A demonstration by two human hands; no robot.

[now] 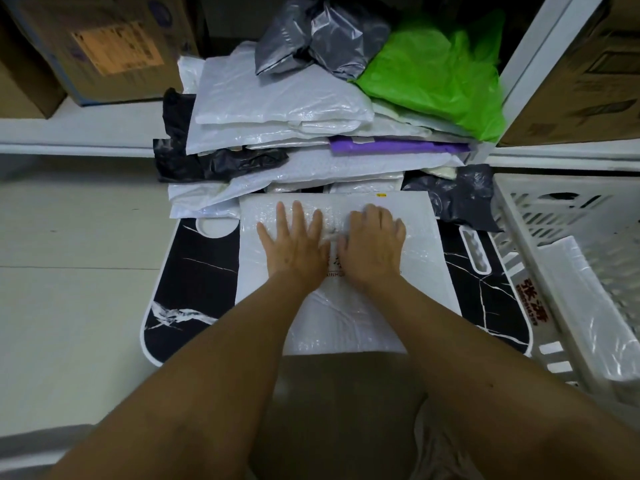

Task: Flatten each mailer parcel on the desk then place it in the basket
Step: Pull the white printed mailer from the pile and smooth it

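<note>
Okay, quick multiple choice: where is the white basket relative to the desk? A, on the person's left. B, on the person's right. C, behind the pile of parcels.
B: the white basket stands at the desk's right edge, beside the right hand.

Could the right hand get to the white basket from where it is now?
Probably yes. The right hand presses flat on the white mailer, and the white basket stands just to its right with its top open. Only a bare strip of black desk lies between them.
</note>
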